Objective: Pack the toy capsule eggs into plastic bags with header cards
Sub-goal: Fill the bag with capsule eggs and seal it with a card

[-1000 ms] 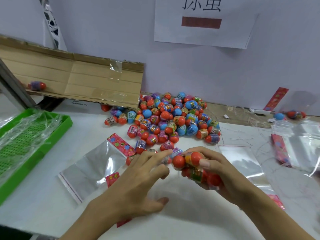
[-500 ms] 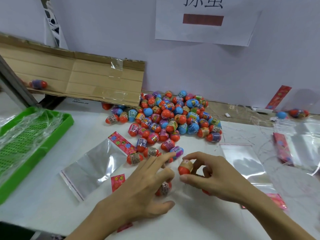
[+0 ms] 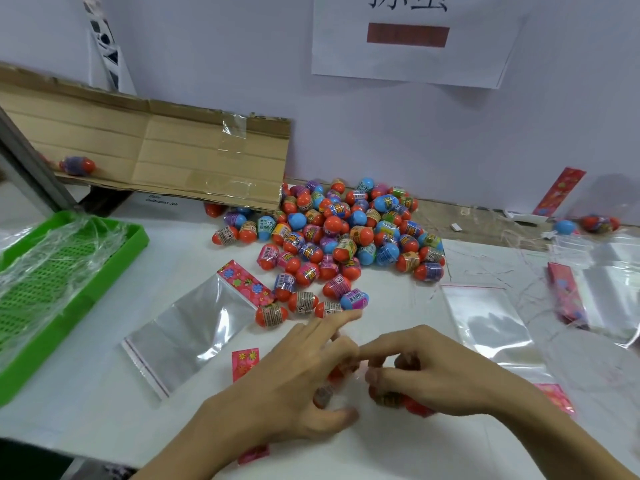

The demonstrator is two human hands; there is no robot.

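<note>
Resting low on the white table (image 3: 398, 452), both hands meet over a small cluster of eggs (image 3: 391, 398). The right hand (image 3: 446, 372) has its fingers curled around these eggs, which show beneath its palm. The left hand (image 3: 298, 382) lies just beside it, fingers mostly extended, thumb near a blurred egg; whether it grips anything cannot be told. The main pile (image 3: 346, 230) lies beyond both hands, near the wall. A bag (image 3: 187, 330) with a pink header card (image 3: 244, 282) lies flat left of the left hand. A green tray (image 3: 52, 289) sits far left.
</note>
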